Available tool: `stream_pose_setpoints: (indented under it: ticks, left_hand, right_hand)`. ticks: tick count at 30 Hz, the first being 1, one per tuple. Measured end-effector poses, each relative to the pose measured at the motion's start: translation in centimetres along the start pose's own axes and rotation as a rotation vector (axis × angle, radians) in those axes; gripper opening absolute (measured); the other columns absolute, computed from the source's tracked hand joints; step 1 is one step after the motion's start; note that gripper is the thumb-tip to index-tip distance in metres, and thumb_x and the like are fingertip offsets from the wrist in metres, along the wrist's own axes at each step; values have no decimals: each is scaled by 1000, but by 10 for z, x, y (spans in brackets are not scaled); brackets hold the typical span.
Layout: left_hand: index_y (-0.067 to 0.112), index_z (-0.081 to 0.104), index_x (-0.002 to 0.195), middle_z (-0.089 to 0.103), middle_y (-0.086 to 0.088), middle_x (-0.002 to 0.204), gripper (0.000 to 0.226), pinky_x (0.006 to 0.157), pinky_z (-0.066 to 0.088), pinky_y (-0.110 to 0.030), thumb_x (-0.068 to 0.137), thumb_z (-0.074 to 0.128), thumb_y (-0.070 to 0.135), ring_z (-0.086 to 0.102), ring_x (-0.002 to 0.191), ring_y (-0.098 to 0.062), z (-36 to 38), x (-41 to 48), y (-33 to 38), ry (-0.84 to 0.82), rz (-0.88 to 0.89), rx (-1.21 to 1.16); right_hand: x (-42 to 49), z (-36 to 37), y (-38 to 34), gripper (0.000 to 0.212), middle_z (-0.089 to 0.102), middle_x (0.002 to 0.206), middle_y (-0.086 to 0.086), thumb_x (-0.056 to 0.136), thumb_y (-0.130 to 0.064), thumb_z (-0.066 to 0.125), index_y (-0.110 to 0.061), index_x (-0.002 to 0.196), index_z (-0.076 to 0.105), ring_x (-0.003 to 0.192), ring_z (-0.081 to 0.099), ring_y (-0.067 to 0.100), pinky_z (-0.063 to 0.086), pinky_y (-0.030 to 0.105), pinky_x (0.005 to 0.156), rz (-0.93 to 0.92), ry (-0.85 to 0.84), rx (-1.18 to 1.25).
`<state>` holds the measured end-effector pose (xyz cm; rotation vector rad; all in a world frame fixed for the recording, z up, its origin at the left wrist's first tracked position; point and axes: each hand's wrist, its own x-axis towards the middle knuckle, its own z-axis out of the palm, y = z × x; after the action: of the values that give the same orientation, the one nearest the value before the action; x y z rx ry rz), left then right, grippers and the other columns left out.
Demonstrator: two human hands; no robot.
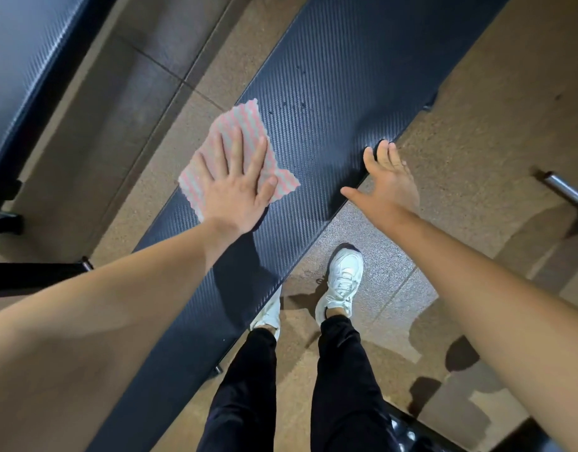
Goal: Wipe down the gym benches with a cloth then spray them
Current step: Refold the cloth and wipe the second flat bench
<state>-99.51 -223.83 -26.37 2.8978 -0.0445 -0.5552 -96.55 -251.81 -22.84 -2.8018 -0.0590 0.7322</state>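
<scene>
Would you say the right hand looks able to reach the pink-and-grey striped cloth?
Probably yes: the right hand is open at the edge of the black textured bench, and only bare bench lies between it and the striped cloth under the left hand.

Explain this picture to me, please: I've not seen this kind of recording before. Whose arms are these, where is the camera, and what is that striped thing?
There is no machine here. A person wears one wide-angle camera on the head, looking down, so the arms are their own. The left hand lies flat, fingers spread, pressing a pink-and-grey striped cloth onto a long dark padded gym bench. The right hand is open and holds nothing; its fingertips reach the bench's near edge. Below are the person's white shoes and dark trousers. A second bench shows at the upper left.
</scene>
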Motion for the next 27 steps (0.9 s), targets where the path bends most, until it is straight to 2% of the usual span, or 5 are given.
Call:
stream_pose_setpoints:
  ticks: [7, 12, 14, 21, 27]
  left_hand:
    - [35, -6, 163, -12, -10, 171, 69, 120, 4, -69, 104, 9, 67, -13, 156, -43, 19, -31, 67, -69, 240, 90]
    - [39, -2, 163, -8, -7, 172, 69, 119, 3, -72, 104, 20, 66, -9, 156, -43, 30, -40, 91, -134, 487, 170]
    - [36, -1, 164, -3, -5, 172, 69, 119, 4, -71, 105, 23, 63, -6, 157, -40, 27, -34, 88, -136, 507, 176]
    - [43, -4, 162, -8, 1, 172, 65, 121, -3, -69, 104, 16, 64, -10, 157, -38, -4, 34, 76, -70, 294, 102]
    - [42, -5, 162, -13, 1, 172, 64, 117, -4, -74, 103, 9, 63, -14, 157, -34, -32, 115, 52, -24, 121, 57]
  right_hand:
    - [4, -4, 18, 71, 19, 167, 0, 92, -41, 66, -26, 155, 36, 155, 11, 12, 18, 47, 124, -21, -25, 135]
    - [6, -30, 34, 41, 62, 139, -4, 92, -16, 67, -21, 133, 66, 130, 53, 3, 31, 7, 107, 97, 144, 571]
    - [11, -39, 39, 45, 68, 131, -2, 91, -20, 68, -22, 135, 63, 122, 61, 11, 38, 15, 108, 140, 224, 564]
    - [52, -50, 52, 78, 22, 166, 0, 85, -45, 73, -27, 153, 40, 154, 15, 18, 15, 51, 121, 77, 161, 261]
    - [65, -44, 55, 87, 11, 169, 7, 87, -60, 64, -24, 157, 28, 156, 4, 22, 0, 49, 125, 8, 118, -5]
